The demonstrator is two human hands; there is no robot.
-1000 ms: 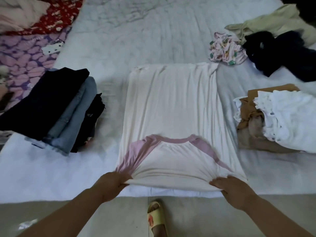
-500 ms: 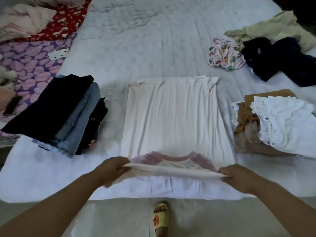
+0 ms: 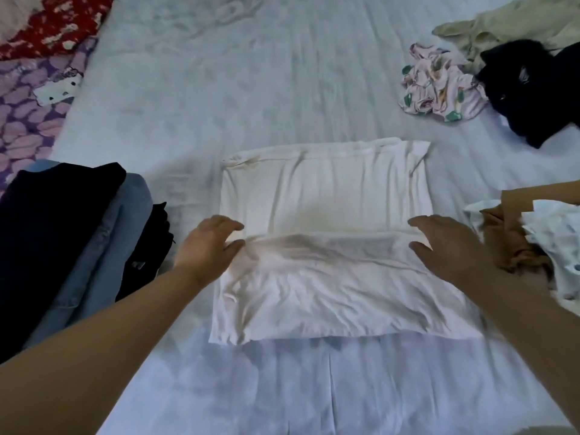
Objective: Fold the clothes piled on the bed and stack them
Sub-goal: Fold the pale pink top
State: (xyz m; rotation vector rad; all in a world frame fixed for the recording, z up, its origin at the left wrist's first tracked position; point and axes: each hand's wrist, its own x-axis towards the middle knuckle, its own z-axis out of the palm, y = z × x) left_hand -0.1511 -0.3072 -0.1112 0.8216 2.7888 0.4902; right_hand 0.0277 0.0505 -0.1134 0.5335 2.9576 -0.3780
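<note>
The white shirt (image 3: 320,243) lies in the centre of the frame on the bed (image 3: 282,89), its near part folded up over the far part so that a fold edge runs across the middle from hand to hand. The left hand (image 3: 208,246) sits at the left end of that edge, fingers loosely spread and slightly bent, fingertips touching the cloth; whether it pinches the fabric cannot be told. The right hand (image 3: 452,246) is at the right end, blurred, fingers fairly straight and seemingly resting on or just above the cloth, with nothing clearly held.

The step in hand looks like setting this fold. To do it well, both ends of the edge should land level, parallel with the far hem, so the shirt makes a neat rectangle. The near layer is rumpled, so flat palms sweeping outward from the middle would press out the creases before any further fold. The left corner near the bottom looks bunched and wants tucking straight.

A stack of dark and denim clothes (image 3: 72,246) stands at the left of the frame, a brown and white heap (image 3: 527,246) at the right edge, and unfolded pieces (image 3: 445,83) wait in the upper right.
</note>
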